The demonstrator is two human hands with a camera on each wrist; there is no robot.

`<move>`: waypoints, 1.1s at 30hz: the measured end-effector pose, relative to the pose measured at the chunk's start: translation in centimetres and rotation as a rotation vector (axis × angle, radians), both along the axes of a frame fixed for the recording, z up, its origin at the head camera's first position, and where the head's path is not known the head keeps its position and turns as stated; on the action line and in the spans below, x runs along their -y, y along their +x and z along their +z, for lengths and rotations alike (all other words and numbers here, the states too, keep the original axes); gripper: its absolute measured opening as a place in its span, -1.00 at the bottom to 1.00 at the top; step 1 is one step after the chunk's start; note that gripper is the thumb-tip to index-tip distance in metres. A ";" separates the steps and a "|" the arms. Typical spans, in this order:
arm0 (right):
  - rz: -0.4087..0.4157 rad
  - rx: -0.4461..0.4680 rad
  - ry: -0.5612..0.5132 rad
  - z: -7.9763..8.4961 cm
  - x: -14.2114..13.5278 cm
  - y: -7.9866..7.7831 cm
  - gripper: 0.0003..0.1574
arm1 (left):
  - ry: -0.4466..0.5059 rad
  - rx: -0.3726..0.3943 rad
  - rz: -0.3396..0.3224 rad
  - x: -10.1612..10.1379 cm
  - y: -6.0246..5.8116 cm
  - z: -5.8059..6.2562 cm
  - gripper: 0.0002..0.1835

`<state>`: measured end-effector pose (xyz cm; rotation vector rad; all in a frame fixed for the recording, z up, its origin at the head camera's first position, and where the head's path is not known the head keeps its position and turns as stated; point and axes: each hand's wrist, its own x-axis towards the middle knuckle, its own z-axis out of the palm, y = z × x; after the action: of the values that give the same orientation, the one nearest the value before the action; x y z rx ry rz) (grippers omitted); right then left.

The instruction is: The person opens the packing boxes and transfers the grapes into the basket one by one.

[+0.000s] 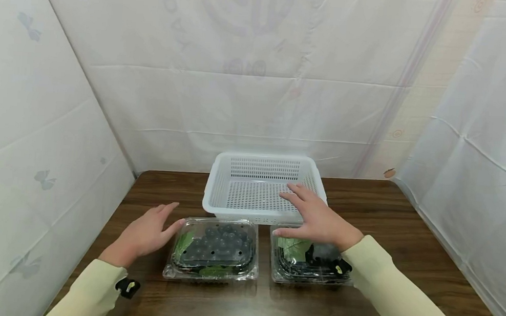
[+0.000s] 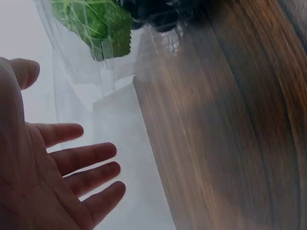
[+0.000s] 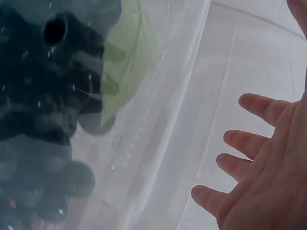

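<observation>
Two clear plastic clamshell boxes of dark grapes with green leaves stand side by side on the table. My left hand [image 1: 148,230] is spread at the left box [image 1: 216,248], thumb tip right at its upper left corner. Over the right box [image 1: 292,254] hovers my right hand [image 1: 315,216], its fingers apart and reaching toward the basket, hiding part of the lid. In the left wrist view the fingers [image 2: 88,157] are extended below the box and leaf [image 2: 103,28]. The right wrist view shows grapes [image 3: 48,177] behind clear plastic, with the spread fingers beside them.
Behind the boxes is a white slotted plastic basket [image 1: 211,194] with nothing in it. The dark wooden table [image 1: 163,186] extends on both sides. White printed sheeting [image 1: 195,100] hangs at the back and both sides. Each wrist has a black strap [image 1: 127,287].
</observation>
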<state>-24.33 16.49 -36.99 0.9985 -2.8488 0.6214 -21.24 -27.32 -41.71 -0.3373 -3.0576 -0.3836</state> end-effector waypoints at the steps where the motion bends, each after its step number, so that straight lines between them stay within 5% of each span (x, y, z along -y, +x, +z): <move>1: 0.005 0.010 -0.004 0.0 0.2 0.1 0.22 | 0.005 0.006 0.004 0.0 0.1 0.0 -0.16; 21: 0.059 0.087 -0.010 -0.6 3.7 1.4 0.28 | 0.246 0.185 0.060 0.5 1.0 -0.3 -0.17; 33: 0.089 0.096 -0.013 -1.2 5.3 1.9 0.26 | 0.605 0.345 0.053 1.2 1.3 -1.1 -0.26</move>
<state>-22.38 11.23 -38.19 1.1294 -2.8909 0.7127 -19.99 -28.53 -42.82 -0.1674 -3.0357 -1.4441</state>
